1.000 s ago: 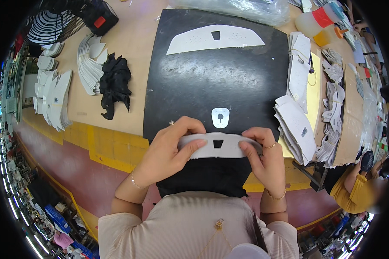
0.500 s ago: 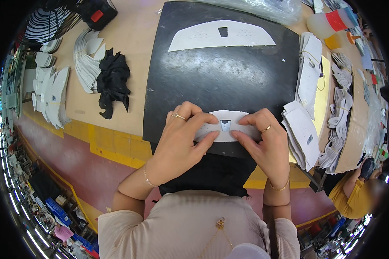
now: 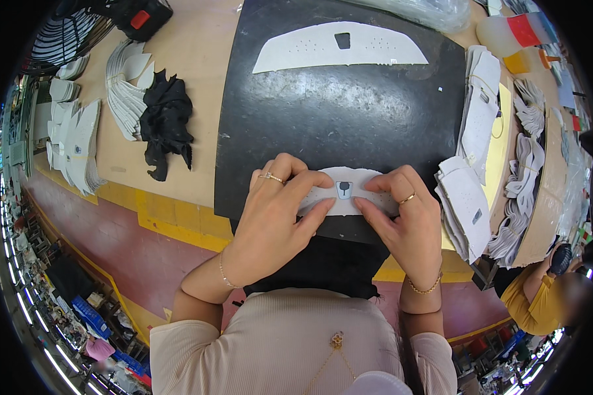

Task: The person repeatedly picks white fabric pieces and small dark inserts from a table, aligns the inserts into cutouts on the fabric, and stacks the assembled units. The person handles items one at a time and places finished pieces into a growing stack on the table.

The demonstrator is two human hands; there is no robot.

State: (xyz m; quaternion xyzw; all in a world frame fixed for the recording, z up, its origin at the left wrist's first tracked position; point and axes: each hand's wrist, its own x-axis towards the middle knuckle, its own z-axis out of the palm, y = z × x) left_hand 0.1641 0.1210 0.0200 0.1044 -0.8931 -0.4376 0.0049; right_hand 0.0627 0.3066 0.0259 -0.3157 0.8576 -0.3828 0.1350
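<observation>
Both my hands grip a small white arched piece [image 3: 344, 208] at the near edge of a black board [image 3: 296, 131]. My left hand [image 3: 273, 214] pinches its left part between thumb and fingers. On the other side, my right hand [image 3: 410, 220] pinches it the same way. Between the thumbs shows a small pale-blue patch [image 3: 344, 190] with a dark shape in its middle. The fingers cover both ends of the piece. Farther back on the board lies a larger white half-moon panel [image 3: 375, 49], flat, with a dark cut-out and small holes.
At right are banded white panels [image 3: 464, 204] and a bottle with a red band [image 3: 507, 34]. To the left lie a crumpled black cloth [image 3: 168, 118], stacked white pieces [image 3: 122, 85] and a black wire fan [image 3: 69, 43]. A person in yellow [image 3: 534, 303] is at lower right.
The dark shape within the pale-blue patch now looks rounder and more centred. Both hands keep their pinch in nearly the same place; the whole view has shifted slightly.
</observation>
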